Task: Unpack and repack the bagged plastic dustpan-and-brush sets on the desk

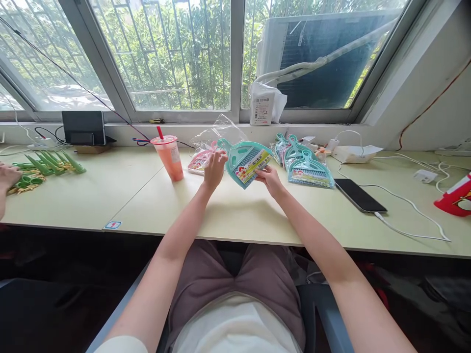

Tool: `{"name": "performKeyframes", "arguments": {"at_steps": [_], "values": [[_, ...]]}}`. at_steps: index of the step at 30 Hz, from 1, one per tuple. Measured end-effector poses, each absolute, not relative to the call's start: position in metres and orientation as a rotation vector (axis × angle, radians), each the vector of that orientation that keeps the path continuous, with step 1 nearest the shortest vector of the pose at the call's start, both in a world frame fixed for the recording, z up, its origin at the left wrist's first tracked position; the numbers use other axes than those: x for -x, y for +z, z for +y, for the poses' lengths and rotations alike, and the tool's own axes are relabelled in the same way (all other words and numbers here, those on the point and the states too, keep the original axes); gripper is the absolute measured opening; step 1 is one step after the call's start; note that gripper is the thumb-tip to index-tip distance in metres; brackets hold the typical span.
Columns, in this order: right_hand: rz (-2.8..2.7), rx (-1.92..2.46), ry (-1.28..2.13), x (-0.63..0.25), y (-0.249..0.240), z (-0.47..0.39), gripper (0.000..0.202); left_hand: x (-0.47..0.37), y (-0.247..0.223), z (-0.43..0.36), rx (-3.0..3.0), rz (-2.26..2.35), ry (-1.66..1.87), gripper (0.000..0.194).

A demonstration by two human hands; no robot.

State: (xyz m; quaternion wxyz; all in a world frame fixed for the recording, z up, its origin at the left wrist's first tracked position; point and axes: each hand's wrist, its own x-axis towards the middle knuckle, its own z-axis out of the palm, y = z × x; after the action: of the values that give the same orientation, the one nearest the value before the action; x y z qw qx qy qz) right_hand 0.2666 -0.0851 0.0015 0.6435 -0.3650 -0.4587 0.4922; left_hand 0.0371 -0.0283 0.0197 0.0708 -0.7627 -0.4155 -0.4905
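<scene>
A teal dustpan set with a yellow label and a grey-bristled brush is held up above the table. My right hand grips its lower right edge. Beside the handle end on the left is my left hand, with fingers closed; what they pinch is too small to make out. Behind that hand, a clear plastic bag stands crumpled, and a pink dustpan set lies on the table. To the right lie several bagged teal dustpan sets.
A red drink cup stands left of my left hand. A phone with a white cable lies right. Further off are a red container, a tablet, green parts and another person's hand.
</scene>
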Motion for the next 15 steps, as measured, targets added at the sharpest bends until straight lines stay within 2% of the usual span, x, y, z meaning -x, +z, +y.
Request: {"name": "performKeyframes", "arguments": {"at_steps": [6, 7, 11, 12, 15], "values": [[-1.042, 0.794, 1.116, -0.266, 0.001, -0.087, 0.039, -0.047, 0.022, -0.040, 2.371, -1.176, -1.638, 0.017], [-1.044, 0.780, 1.111, -0.265, 0.002, -0.088, 0.039, -0.049, 0.023, -0.043, 2.294, -1.237, -1.742, 0.023], [-1.040, 0.729, 1.089, -0.262, 0.005, -0.093, 0.039, -0.051, 0.032, -0.047, 1.791, -1.484, -2.329, 0.075], [-1.036, 0.721, 1.085, -0.261, 0.006, -0.094, 0.039, -0.051, 0.035, -0.045, 1.692, -1.504, -2.485, 0.082], [-1.037, 0.707, 1.077, -0.260, 0.007, -0.095, 0.039, -0.050, 0.043, -0.038, 1.881, -1.495, -2.984, 0.079]]}}
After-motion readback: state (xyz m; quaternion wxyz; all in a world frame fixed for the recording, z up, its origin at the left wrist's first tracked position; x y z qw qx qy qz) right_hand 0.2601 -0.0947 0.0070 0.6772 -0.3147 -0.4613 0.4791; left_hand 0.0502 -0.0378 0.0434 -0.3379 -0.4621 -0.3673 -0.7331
